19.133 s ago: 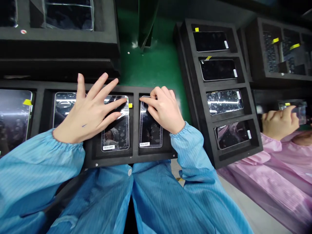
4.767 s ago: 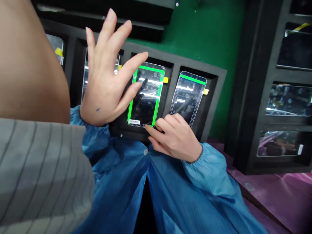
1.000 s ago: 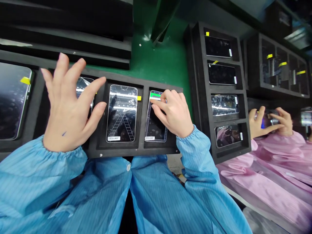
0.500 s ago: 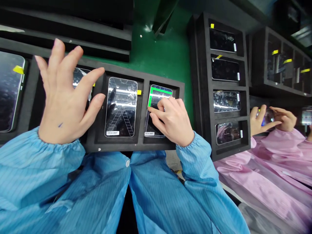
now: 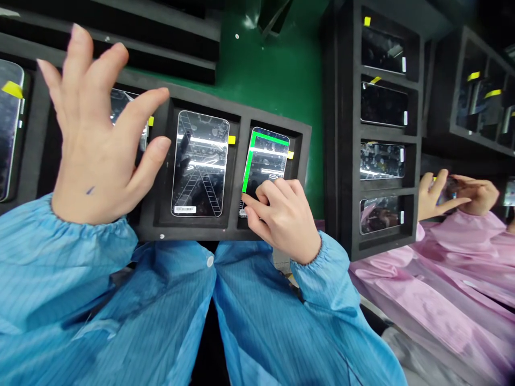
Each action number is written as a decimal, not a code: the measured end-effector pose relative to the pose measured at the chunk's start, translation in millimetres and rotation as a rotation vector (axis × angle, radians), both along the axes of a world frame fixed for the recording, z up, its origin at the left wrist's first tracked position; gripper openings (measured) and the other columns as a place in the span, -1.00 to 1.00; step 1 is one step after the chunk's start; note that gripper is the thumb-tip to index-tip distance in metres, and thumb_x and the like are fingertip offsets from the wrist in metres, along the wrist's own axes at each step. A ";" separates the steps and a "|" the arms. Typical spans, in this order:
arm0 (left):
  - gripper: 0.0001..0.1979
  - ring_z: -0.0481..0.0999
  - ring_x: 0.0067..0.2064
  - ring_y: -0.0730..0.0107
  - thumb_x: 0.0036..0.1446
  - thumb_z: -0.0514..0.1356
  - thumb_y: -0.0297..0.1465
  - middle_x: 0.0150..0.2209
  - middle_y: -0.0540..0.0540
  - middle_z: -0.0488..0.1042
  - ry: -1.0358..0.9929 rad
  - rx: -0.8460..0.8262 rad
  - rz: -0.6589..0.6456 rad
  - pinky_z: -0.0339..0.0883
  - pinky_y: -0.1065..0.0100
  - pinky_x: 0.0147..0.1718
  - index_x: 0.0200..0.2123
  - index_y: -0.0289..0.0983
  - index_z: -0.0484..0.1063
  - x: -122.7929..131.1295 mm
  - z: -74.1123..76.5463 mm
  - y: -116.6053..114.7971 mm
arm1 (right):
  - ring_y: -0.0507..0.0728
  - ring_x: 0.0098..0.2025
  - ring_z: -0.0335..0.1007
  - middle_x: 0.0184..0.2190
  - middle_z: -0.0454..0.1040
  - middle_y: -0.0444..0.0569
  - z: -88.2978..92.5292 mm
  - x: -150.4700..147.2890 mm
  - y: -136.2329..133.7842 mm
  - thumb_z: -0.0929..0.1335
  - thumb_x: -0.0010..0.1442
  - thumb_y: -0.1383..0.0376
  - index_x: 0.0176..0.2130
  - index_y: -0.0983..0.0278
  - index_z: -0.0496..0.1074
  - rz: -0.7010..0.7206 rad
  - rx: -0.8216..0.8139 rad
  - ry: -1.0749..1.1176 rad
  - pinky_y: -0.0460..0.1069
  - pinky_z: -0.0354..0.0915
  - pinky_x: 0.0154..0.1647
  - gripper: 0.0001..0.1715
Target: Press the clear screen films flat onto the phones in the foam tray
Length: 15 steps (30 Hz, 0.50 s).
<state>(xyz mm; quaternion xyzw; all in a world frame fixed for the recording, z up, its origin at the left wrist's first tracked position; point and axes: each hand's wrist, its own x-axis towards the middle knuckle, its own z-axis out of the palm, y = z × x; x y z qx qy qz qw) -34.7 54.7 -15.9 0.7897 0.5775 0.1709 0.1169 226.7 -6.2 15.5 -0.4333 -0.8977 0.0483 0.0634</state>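
Seen from the head camera, the person's left hand is open, fingers spread, hanging over the near tray's left part. Its thumb is just beside the middle phone, and a further phone lies partly hidden beneath the palm. The right hand is curled, its fingertips on the lower left corner of the right-hand phone, which sits in the tray's rightmost compartment; whether they pinch anything, I cannot tell. A bright green band edges that phone's far and left sides. The black foam tray rests on a green work surface. To the right stands a foam rack of four phones, and beyond it a co-worker in a pink smock holds a small glossy object in both hands.
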 end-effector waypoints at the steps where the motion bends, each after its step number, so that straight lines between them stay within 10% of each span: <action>1: -0.41 -0.55 0.38 0.13 0.06 -0.26 -0.11 0.31 0.26 -0.44 0.009 -0.015 0.010 -0.68 -0.10 0.34 0.21 0.05 -0.08 0.1 0.9 0.1 | 0.06 -0.34 0.04 -0.42 0.29 -0.08 0.1 -0.4 -2.3 0.21 0.26 0.28 -0.26 0.25 0.51 -0.001 -0.005 0.003 0.03 -0.05 -0.28 -0.70; 15: -0.43 -0.49 0.41 0.26 0.06 -0.18 -0.10 0.32 0.37 -0.41 0.038 -0.071 0.077 -0.49 -0.01 0.42 0.19 0.10 -0.03 1.2 7.7 -0.7 | 0.07 -0.34 0.02 -0.44 0.28 -0.10 3.6 -1.7 -24.3 0.21 0.24 0.29 -0.25 0.29 0.49 0.020 -0.071 0.005 0.03 -0.01 -0.28 -0.71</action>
